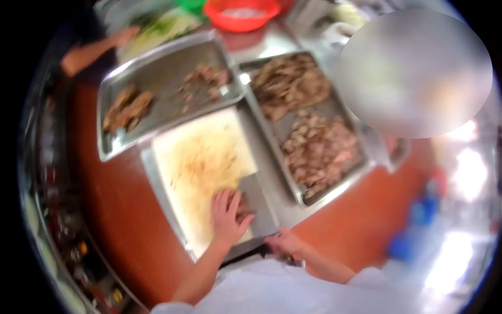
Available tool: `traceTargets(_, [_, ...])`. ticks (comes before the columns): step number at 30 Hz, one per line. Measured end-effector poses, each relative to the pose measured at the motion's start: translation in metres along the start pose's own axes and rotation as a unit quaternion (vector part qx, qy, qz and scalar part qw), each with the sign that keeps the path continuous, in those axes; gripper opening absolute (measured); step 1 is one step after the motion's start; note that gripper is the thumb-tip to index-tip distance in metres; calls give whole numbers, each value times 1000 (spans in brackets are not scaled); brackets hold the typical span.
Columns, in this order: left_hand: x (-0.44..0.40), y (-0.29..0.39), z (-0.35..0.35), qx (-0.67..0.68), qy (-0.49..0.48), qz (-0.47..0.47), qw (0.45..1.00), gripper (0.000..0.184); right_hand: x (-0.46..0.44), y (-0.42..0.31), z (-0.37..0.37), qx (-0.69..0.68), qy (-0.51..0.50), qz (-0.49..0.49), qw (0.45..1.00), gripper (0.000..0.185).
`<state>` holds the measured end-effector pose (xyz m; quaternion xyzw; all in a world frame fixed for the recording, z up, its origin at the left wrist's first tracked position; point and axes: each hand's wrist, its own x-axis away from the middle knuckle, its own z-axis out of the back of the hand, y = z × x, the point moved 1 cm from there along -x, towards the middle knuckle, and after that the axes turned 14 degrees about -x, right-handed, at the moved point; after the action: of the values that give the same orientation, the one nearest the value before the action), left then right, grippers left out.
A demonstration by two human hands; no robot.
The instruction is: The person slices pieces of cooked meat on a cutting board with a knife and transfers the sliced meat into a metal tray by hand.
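Note:
My left hand (226,217) lies over a small piece of brown cooked meat (242,209) at the near right part of a stained white cutting board (183,152). Its fingers point forward and hold the meat down, with the thumb toward the cleaver. In my right hand (285,243) is the handle of a cleaver (261,201). The broad grey blade lies flat-looking beside the meat, over the board's right edge. Whether the blade touches the meat is hidden by blur and my fingers.
A metal tray (162,107) beyond the board holds meat chunks and scraps. Another metal tray (334,197), to the right, holds meat slices and cut pieces. A red basin (240,20) stands at the back. Another person's arm (89,57) reaches over greens (162,29) at upper left.

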<state>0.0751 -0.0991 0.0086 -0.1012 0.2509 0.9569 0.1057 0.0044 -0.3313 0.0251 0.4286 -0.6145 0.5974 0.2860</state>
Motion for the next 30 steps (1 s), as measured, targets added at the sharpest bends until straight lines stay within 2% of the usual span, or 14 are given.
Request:
traceTargets(2, [5,13,-5,4,21,32,999,71,-14,9,-17,23,-69,32,997,22])
traceTargets(4, [10,14,-7,36,41,76,996,63,-21,18,-40,-39,-84,41,995,22])
traceTargets(6, [13,15,-11,87,57,135,985,56,-13,-8,-51,33,-118,43,992,21])
traceTargets(10, [3,9,-13,105,94,183,973,47,-21,-19,-63,-9,-155,97,983,23])
traceTargets(11, [-1,11,-13,115,98,186,971,46,-22,-25,-58,47,-148,85,984,26])
traceTargets(12, [-8,15,-12,125,101,191,968,45,-18,-34,-53,33,-132,88,987,27])
traceTargets(16, [-80,67,-6,170,139,77,973,41,19,-78,-17,-27,-54,130,990,31])
traceTargets(18, [-128,111,8,194,149,7,970,35,60,-125,5,-18,41,109,993,30])
traceTargets(20, [-169,150,1,194,182,-61,962,34,52,-116,37,-78,92,216,969,28])
traceTargets(22, [-201,184,-12,215,181,-110,953,36,72,-135,63,-131,156,279,939,25])
traceTargets(23, [-212,195,-23,226,170,-127,951,36,86,-149,72,-151,213,275,925,24])
traceTargets(26, [-228,201,-75,215,54,-42,974,38,100,-156,107,-221,322,294,873,19])
traceTargets(27, [-225,195,-74,199,64,-53,977,35,101,-152,117,-228,339,301,862,18])
traceTargets(30, [-192,157,-54,235,-25,-32,971,34,97,-135,143,-239,374,311,841,17])
